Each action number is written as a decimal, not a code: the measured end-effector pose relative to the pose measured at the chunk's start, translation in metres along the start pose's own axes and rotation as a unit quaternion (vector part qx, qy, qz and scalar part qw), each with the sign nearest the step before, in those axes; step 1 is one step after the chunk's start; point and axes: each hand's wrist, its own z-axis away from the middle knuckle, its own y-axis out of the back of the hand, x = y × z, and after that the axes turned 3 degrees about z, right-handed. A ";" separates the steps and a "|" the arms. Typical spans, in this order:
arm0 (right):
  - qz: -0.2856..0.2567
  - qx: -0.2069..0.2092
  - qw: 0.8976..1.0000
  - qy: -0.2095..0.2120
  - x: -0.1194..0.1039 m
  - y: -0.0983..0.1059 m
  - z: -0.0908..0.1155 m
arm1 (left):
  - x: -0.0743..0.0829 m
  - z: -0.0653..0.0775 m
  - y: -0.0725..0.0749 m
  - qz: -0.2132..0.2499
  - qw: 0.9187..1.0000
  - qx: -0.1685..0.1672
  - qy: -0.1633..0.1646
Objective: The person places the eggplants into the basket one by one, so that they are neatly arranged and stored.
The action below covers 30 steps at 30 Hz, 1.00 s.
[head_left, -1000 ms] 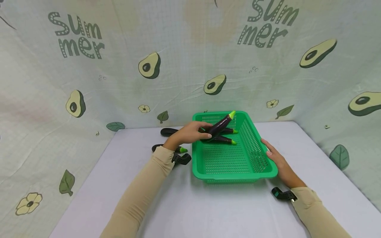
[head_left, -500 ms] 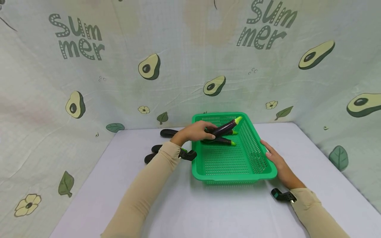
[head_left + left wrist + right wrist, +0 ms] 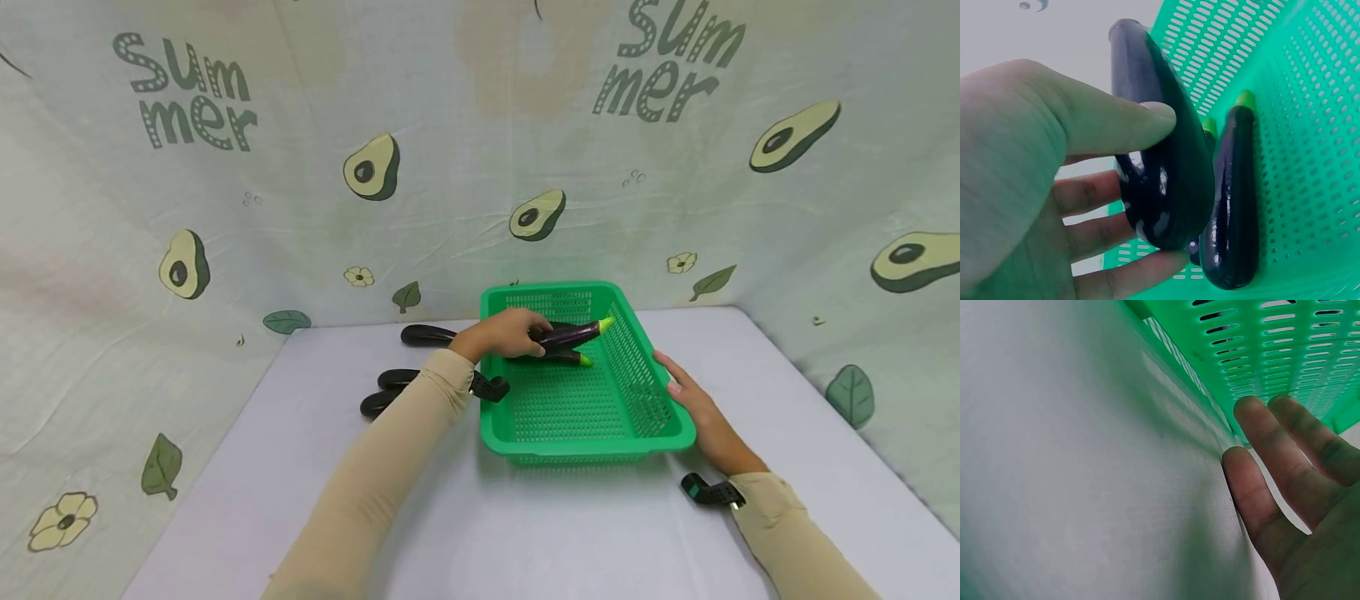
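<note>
My left hand (image 3: 512, 333) grips a dark purple eggplant (image 3: 570, 336) over the left part of the green basket (image 3: 581, 447). Its bright green stem end points right. In the left wrist view, the thumb lies across that eggplant (image 3: 1163, 175), with the fingers on its other side. Beneath it, two more eggplants lie in the basket; the nearer eggplant (image 3: 1232, 206) shows clearly, the other mostly hidden. At the basket's right side rests my right hand (image 3: 705, 417). The right wrist view shows its fingers (image 3: 1257, 494) nearly straight against the perforated wall (image 3: 1260, 356).
Left of the basket, on the white table (image 3: 585, 533), lie several eggplants: one at the back (image 3: 426, 335) and two further forward (image 3: 378, 403), partly covered by my left arm. A printed cloth (image 3: 450, 167) hangs behind the table.
My left hand has moved slightly right and lowered the eggplant into the basket, its stem end dropping from raised to nearly level. The right hand has stayed at the basket's side.
</note>
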 end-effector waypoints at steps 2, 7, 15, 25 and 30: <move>0.000 0.000 1.000 0.004 0.001 0.001 0.000 | 0.002 -0.002 -0.001 -0.028 1.000 -0.004 0.003; -0.009 -0.009 1.000 0.006 0.002 0.001 0.000 | 0.009 -0.006 -0.004 -0.086 0.996 -0.031 0.025; -0.011 -0.010 1.000 0.003 0.002 0.001 0.000 | 0.011 -0.013 -0.013 -0.150 0.986 -0.036 0.062; -0.011 -0.008 1.000 0.009 0.003 0.001 -0.001 | 0.010 -0.014 -0.017 -0.148 0.983 -0.064 0.091; -0.011 -0.009 1.000 0.008 0.003 0.002 -0.001 | 0.009 -0.014 -0.017 -0.158 0.980 -0.071 0.097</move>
